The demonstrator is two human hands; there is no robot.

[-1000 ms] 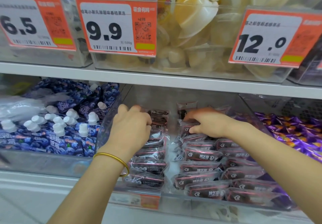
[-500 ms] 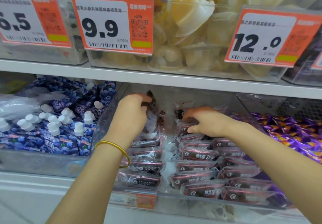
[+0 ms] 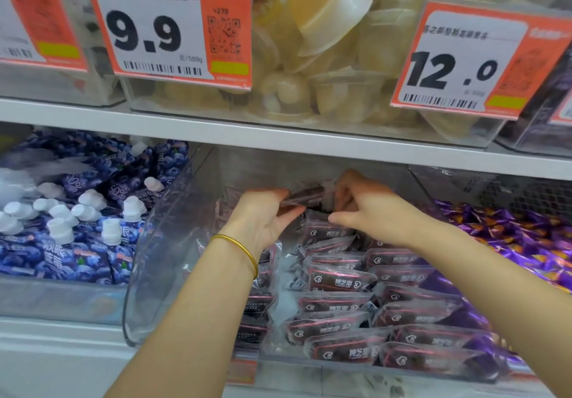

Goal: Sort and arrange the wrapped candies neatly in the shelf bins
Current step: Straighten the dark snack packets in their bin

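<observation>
Fingers of your left hand and right hand pinch one dark wrapped candy at the back of the clear bin. Risk: slick wrapper slips, dropping crooked onto tidy rows.

A white shelf board runs across the view from left to right, and under it a second level opens. On the upper level stand clear plastic boxes; the middle one is full of pale yellow jelly cups. Orange and white price tags hang on their fronts: one reads 9.9, one reads 12.0, and a third is cut by the left edge. On the lower level at the left lie blue pouches with white screw caps. At the back right a dark mesh shows. Below is a white ledge. The light is bright and even, with soft reflections on the plastic.
</observation>
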